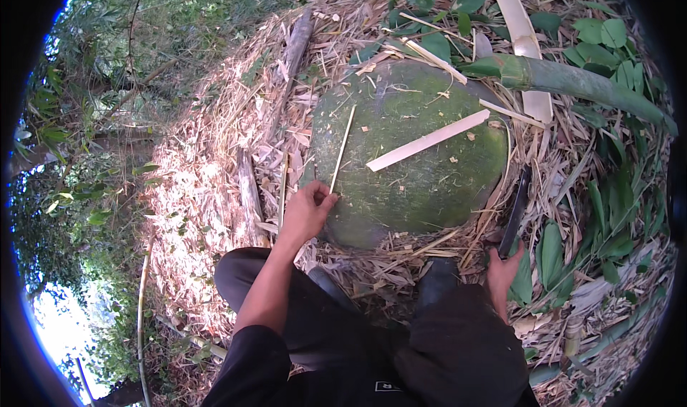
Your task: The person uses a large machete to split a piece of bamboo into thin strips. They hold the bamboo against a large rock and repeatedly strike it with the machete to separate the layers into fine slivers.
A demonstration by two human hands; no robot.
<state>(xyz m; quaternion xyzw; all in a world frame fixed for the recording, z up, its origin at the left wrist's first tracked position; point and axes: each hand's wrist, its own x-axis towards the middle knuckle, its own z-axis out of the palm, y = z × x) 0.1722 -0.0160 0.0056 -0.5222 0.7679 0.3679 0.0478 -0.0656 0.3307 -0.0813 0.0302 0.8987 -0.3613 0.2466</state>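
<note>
Pinched between the thumb and fingers of my left hand [311, 208] is the near end of a thin bamboo strip [343, 148], which slants up over a broad mossy rock [422, 199]. My right hand [505, 267], low on the right by my knee, is closed round a machete [517, 210]; its dark blade points away from me beside the rock. Its handle is mostly hidden in the fingers. A wider, flat pale bamboo slat [429, 141] rests across the rock, touched by neither hand. Small shavings are scattered over the rock's top.
A green bamboo pole [587, 86] and a split pale bamboo length [522, 35] lie beyond the rock at the right. Dry leaves [193, 214] cover the ground. A weathered log [292, 56] lies left of the rock, and leafy plants [615, 206] edge the right.
</note>
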